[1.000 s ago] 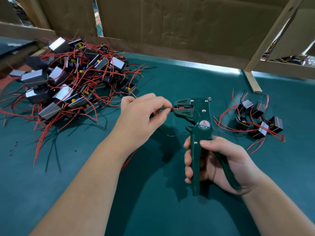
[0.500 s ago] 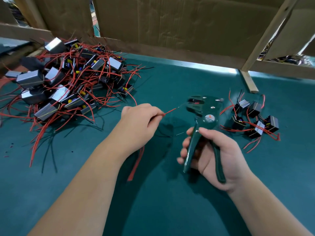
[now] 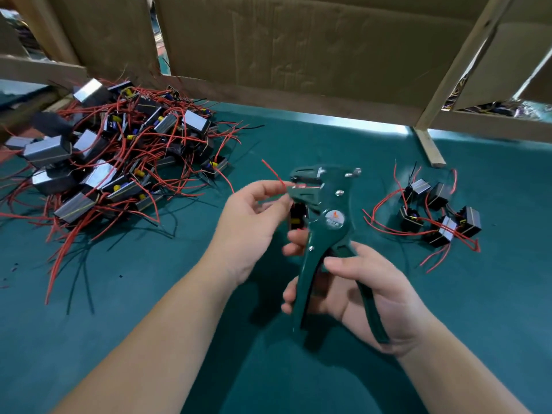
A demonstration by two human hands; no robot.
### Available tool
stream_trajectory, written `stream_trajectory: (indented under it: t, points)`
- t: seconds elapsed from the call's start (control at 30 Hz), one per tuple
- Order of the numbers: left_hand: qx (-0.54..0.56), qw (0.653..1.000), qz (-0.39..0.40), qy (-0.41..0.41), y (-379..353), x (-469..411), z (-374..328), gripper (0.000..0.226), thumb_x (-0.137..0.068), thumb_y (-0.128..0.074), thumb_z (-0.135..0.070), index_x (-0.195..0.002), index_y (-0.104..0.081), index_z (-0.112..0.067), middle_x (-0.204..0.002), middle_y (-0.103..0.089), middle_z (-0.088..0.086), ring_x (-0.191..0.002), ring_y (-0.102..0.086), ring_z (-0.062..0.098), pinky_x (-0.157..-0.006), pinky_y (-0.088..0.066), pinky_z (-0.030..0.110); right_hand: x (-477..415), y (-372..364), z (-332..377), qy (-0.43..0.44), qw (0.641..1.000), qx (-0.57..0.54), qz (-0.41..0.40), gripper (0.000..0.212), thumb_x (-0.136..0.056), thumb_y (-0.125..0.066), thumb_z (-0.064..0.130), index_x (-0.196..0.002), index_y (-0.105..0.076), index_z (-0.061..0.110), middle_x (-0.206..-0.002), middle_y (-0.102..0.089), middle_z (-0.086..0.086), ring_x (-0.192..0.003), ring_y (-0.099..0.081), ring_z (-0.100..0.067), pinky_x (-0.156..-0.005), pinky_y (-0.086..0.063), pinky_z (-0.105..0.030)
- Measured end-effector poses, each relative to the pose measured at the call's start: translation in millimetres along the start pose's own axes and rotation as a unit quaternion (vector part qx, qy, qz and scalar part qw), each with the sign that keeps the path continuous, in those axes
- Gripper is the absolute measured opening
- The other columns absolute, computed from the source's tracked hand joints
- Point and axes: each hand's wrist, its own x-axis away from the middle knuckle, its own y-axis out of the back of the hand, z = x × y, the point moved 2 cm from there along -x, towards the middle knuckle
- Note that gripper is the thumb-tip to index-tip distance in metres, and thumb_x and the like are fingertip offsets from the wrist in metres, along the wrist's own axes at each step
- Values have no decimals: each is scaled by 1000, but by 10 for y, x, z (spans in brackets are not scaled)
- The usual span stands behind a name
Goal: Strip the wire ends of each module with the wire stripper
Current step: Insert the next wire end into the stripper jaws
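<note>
My right hand (image 3: 361, 291) grips the handles of a dark green wire stripper (image 3: 324, 222), held upright with its jaws pointing left. My left hand (image 3: 254, 222) holds a small black module (image 3: 297, 218) with a yellow part and pinches its red wire (image 3: 273, 173) right at the stripper's jaws; the wire's free length sticks up to the left. The fingers are blurred. A big heap of modules with red and black wires (image 3: 119, 162) lies at the left. A small group of modules (image 3: 439, 213) lies at the right.
The green mat (image 3: 149, 339) covers the table. Cardboard panels (image 3: 298, 49) and a wooden post (image 3: 430, 144) close off the back. Small bits of stripped insulation (image 3: 15, 267) dot the mat at the left.
The stripper has swung back toward my left hand, and its jaws now meet a wire again. My left hand has turned, so the black module shows beside the tool.
</note>
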Motion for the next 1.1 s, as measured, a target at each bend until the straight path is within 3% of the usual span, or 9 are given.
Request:
stream_trajectory:
  t: [0.07, 0.13, 0.27, 0.37, 0.53, 0.7, 0.77, 0.9, 1.1]
  points:
    - [-279, 950, -68, -121, 117, -38, -15, 26, -86, -63, -3, -102, -66, -22, -109, -60, 3, -100, -57, 14, -93, -44, 31, 3, 79, 90, 66, 994, 30, -78, 51, -69, -59, 3, -119, -53, -6, -113, -63, -18, -70, -64, -37, -66, -54, -54]
    - [-445, 868, -130, -180, 226, -35, -31, 34, -81, -63, -7, -111, -68, -22, -124, -52, 2, -119, -44, 19, -105, -29, 33, 23, 188, 283, 143, 979, 43, -136, 51, -70, -55, 0, -120, -51, -3, -114, -64, -14, -69, -65, -34, -66, -56, -51]
    - [-565, 800, -188, -67, 405, -74, 58, 42, -83, -61, -30, -125, -59, -34, -148, -32, 14, -138, -19, 31, -112, -11, 46, 117, 386, 561, 186, 959, 35, -210, 52, -75, -49, 16, -125, -50, 4, -93, -54, -12, -75, -67, -34, -69, -58, -44]
    - [-610, 776, -160, 13, 490, -147, 116, 47, -88, -52, -45, -135, -46, -43, -147, -37, 10, -136, -21, 30, -113, -6, 48, 140, 391, 526, 165, 965, 30, -201, 45, -76, -53, 16, -119, -53, 5, -89, -53, -12, -75, -67, -34, -69, -58, -46]
    - [-569, 805, -161, -53, 456, -202, 92, 37, -91, -52, -36, -127, -56, -31, -133, -50, -9, -126, -35, 19, -103, -17, 41, 83, 315, 402, 127, 978, 21, -165, 52, -78, -56, 13, -128, -48, 1, -123, -52, -14, -71, -66, -35, -65, -57, -47]
    - [-393, 881, -75, -254, 324, -55, -116, 21, -82, -59, -40, -75, -70, -24, -84, -69, -13, -90, -60, 12, -91, -36, 37, 57, 291, 317, 91, 985, 8, -150, 55, -75, -50, 18, -126, -50, -2, -134, -49, -19, -70, -66, -35, -63, -56, -47]
    - [-372, 902, 13, -221, 290, -26, -121, 40, -78, -55, -48, -62, -69, -15, -63, -66, -3, -67, -62, 18, -72, -47, 40, 45, 296, 314, 84, 985, 3, -149, 49, -74, -49, 18, -120, -55, 0, -126, -52, -18, -70, -66, -35, -64, -57, -47]
    - [-462, 872, 117, -113, 266, -21, -54, 46, -74, -55, -58, -58, -70, -17, -51, -62, 5, -46, -52, 18, -49, -46, 35, 34, 313, 310, 77, 986, -4, -144, 45, -75, -49, 17, -116, -57, 2, -111, -57, -14, -72, -66, -35, -65, -57, -46]
    - [-227, 898, 370, 74, 291, 77, -125, 42, -80, -60, -51, -65, -76, -16, -72, -74, 8, -55, -63, 15, -56, -49, 24, 21, 329, 305, 55, 988, -28, -144, 48, -70, -54, 19, -114, -59, 1, -115, -55, -15, -72, -66, -35, -64, -56, -48]
